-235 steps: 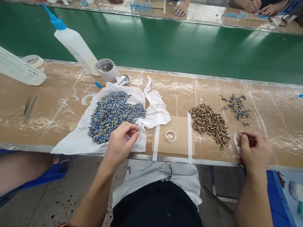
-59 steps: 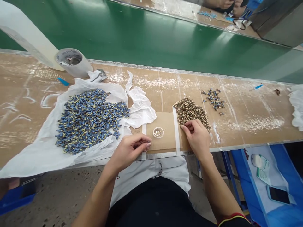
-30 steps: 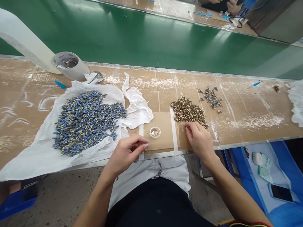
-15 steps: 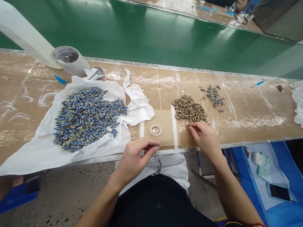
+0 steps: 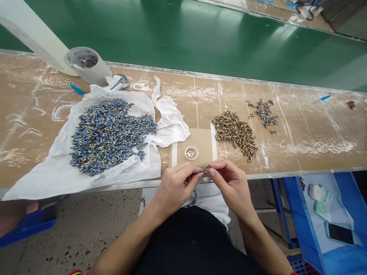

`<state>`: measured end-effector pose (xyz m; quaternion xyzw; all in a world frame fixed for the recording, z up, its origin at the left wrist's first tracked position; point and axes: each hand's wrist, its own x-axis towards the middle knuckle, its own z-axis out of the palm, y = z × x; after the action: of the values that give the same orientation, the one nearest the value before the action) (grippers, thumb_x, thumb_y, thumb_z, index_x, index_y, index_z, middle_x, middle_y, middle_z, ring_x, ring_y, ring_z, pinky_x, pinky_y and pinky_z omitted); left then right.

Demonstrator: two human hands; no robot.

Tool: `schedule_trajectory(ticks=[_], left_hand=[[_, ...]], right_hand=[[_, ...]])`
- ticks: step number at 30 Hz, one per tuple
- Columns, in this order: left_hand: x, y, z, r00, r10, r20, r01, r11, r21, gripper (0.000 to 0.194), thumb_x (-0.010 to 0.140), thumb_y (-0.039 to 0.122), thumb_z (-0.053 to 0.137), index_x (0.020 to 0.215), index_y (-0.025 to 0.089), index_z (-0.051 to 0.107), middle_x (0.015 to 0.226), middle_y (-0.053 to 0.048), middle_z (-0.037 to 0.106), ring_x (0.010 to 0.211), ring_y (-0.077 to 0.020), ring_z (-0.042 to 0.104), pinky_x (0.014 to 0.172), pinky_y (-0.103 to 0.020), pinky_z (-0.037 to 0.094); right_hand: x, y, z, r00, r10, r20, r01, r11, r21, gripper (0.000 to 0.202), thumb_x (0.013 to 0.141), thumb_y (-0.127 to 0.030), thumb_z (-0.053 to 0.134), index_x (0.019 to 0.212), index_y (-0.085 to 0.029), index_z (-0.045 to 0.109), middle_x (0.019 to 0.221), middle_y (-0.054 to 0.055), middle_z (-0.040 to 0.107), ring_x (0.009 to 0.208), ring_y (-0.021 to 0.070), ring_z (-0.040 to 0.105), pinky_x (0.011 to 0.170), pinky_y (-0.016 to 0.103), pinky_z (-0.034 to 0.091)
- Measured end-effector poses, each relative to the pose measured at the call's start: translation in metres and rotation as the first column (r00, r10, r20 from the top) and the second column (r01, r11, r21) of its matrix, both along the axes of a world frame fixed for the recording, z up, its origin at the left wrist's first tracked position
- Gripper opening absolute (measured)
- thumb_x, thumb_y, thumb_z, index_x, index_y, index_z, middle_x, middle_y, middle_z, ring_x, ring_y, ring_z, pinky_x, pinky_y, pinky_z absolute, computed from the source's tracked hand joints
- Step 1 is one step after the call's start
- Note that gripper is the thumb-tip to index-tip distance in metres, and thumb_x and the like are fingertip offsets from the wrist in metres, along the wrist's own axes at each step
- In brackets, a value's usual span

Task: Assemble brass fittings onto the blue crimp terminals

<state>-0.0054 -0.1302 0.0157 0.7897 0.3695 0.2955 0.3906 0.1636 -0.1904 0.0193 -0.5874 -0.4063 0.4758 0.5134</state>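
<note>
My left hand (image 5: 179, 187) pinches a small blue piece (image 5: 202, 171) over the table's front edge. Facing it, my right hand (image 5: 229, 185) holds a tiny brown-and-cream piece (image 5: 208, 168) between thumb and forefinger. The two pieces are close together; whether they touch I cannot tell. Behind my hands a small clear round dish (image 5: 191, 152) with something white in it sits on a taped cardboard sheet (image 5: 205, 139). To the left, a big heap of blue and yellow pieces (image 5: 106, 133) lies on white paper. A brown-and-cream heap (image 5: 236, 133) lies to the right of the cardboard.
A small group of blue-and-brown pieces (image 5: 265, 112) lies farther right. At the back left stand a tape roll (image 5: 99, 70) and a long white bar. Blue strips (image 5: 77, 89) lie on the table. Below right, a blue-lined surface holds a phone (image 5: 340, 233).
My right hand has left the edge of the brown heap and come over to my left hand, now holding a small piece. My left hand has shifted slightly right with its blue piece.
</note>
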Motion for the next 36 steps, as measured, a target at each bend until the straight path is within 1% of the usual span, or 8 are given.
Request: schedule_trajectory(ticks=[4,8,13,16,19,26,32,36], left_hand=[[-0.001,-0.001,0.002,1.0,-0.009,0.029,0.01,0.999,-0.036,0.011,0.094,0.018,0.057,0.093,0.017,0.067,0.083,-0.003,0.071,0.071,-0.013,0.064,0.065,-0.023,0.048],[-0.004,-0.002,0.001,0.999,-0.044,0.016,0.044,0.998,-0.045,0.011,0.095,0.018,0.055,0.095,0.015,0.067,0.086,-0.004,0.071,0.073,-0.0128,0.063,0.066,-0.023,0.047],[-0.009,0.001,0.004,0.995,-0.084,-0.057,0.081,0.995,-0.059,0.012,0.095,0.019,0.055,0.09,0.016,0.066,0.08,-0.001,0.069,0.07,-0.0123,0.061,0.065,-0.023,0.044],[-0.011,0.004,0.009,0.986,-0.121,-0.118,0.116,0.992,-0.048,0.013,0.094,0.016,0.054,0.088,0.016,0.066,0.079,-0.001,0.069,0.071,-0.0135,0.062,0.066,-0.024,0.044],[-0.011,0.007,0.016,0.974,-0.149,-0.172,0.148,0.989,-0.021,0.015,0.092,0.013,0.053,0.086,0.016,0.066,0.078,-0.002,0.069,0.071,-0.0152,0.063,0.066,-0.025,0.044],[-0.012,0.006,0.031,0.953,-0.124,-0.278,0.127,0.992,-0.01,0.016,0.089,0.012,0.054,0.079,0.017,0.065,0.07,-0.001,0.067,0.063,-0.0156,0.061,0.06,-0.026,0.039],[-0.011,0.0,0.037,0.913,-0.1,-0.396,0.112,0.994,0.009,0.016,0.085,0.006,0.054,0.076,0.017,0.062,0.069,-0.003,0.067,0.061,-0.0178,0.061,0.056,-0.027,0.036],[-0.011,-0.002,0.038,0.897,-0.108,-0.428,0.121,0.993,0.003,0.017,0.083,0.003,0.053,0.075,0.017,0.06,0.07,-0.003,0.067,0.062,-0.0176,0.061,0.056,-0.028,0.036]], right_hand=[[0.0,0.001,-0.001,0.999,0.05,0.01,-0.05,0.999,0.004,0.007,0.09,-0.026,0.066,0.095,-0.022,0.068,0.092,0.003,0.067,0.084,0.0155,0.065,0.076,0.028,0.055],[-0.001,-0.001,-0.001,0.995,0.095,0.004,-0.095,0.995,-0.004,0.006,0.09,-0.025,0.066,0.095,-0.022,0.067,0.093,0.003,0.066,0.083,0.0151,0.065,0.075,0.028,0.055],[0.0,-0.001,0.0,0.989,0.149,0.025,-0.149,0.989,-0.012,0.005,0.091,-0.025,0.065,0.095,-0.022,0.067,0.093,0.003,0.066,0.083,0.0154,0.065,0.075,0.028,0.055],[0.001,-0.001,0.001,0.981,0.19,0.028,-0.189,0.982,-0.017,0.006,0.092,-0.026,0.064,0.093,-0.021,0.066,0.09,0.003,0.064,0.081,0.0149,0.062,0.073,0.028,0.053],[0.002,-0.002,0.002,0.974,0.226,-0.017,-0.226,0.974,-0.031,0.008,0.093,-0.028,0.063,0.09,-0.02,0.064,0.086,0.002,0.061,0.075,0.0135,0.058,0.068,0.027,0.049],[-0.008,-0.008,-0.001,0.98,0.194,-0.036,-0.194,0.981,0.001,0.008,0.094,-0.025,0.06,0.087,-0.022,0.059,0.08,-0.001,0.05,0.07,0.0124,0.05,0.063,0.027,0.043],[-0.02,-0.012,-0.004,0.988,0.131,-0.076,-0.131,0.991,0.009,0.008,0.095,-0.026,0.058,0.088,-0.022,0.056,0.079,-0.002,0.049,0.067,0.0116,0.051,0.062,0.027,0.043],[-0.019,-0.011,-0.006,0.977,0.179,-0.114,-0.181,0.983,-0.011,0.011,0.096,-0.027,0.058,0.087,-0.021,0.055,0.078,-0.002,0.049,0.067,0.0112,0.052,0.061,0.025,0.042]])
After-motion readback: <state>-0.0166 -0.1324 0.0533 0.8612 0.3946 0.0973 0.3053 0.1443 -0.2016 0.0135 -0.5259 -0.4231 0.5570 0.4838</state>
